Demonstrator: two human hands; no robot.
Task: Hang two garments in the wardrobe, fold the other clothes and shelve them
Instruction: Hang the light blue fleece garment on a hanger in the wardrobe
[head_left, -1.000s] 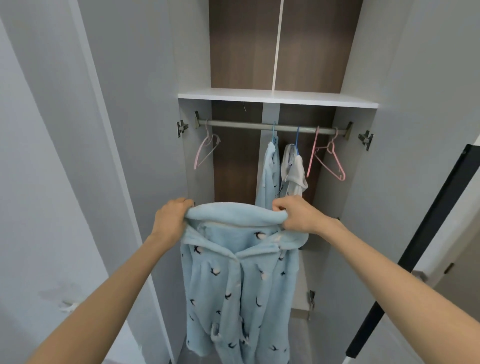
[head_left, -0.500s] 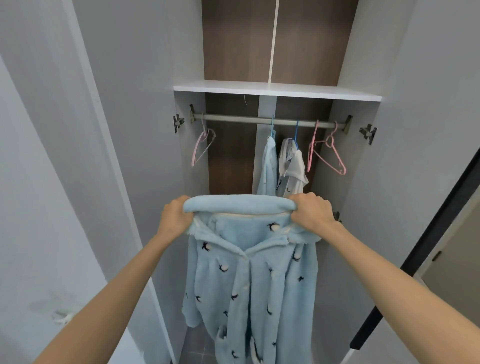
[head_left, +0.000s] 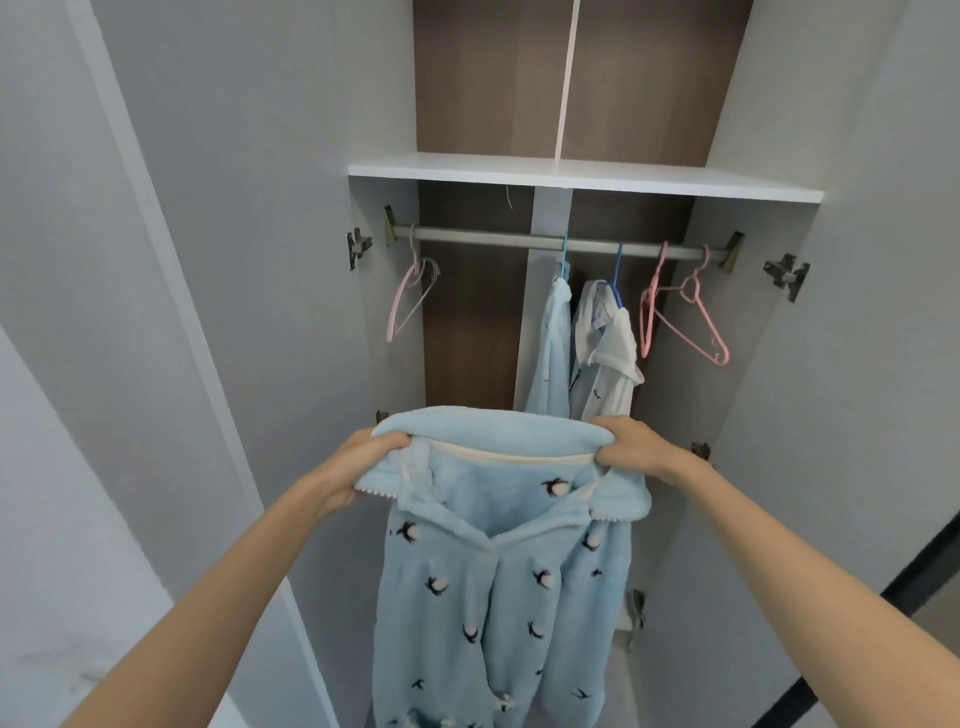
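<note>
A light blue fleece pajama top (head_left: 498, 587) with small bird prints hangs in front of the open wardrobe. My left hand (head_left: 358, 462) grips its left shoulder at the collar, and my right hand (head_left: 631, 447) grips the right shoulder. The top hangs spread between them, below the grey rail (head_left: 550, 244). On the rail hang a light blue garment (head_left: 550, 353) and a white garment (head_left: 605, 348), each on a blue hanger.
A pink hanger (head_left: 410, 301) hangs empty at the rail's left end, and two pink hangers (head_left: 680, 322) hang at its right. A white shelf (head_left: 582, 179) sits above the rail. Open wardrobe doors (head_left: 218, 312) flank both sides.
The view has tilted upward and closer to the wardrobe. Both hands still hold the top by its shoulders, spread a little wider than a second ago.
</note>
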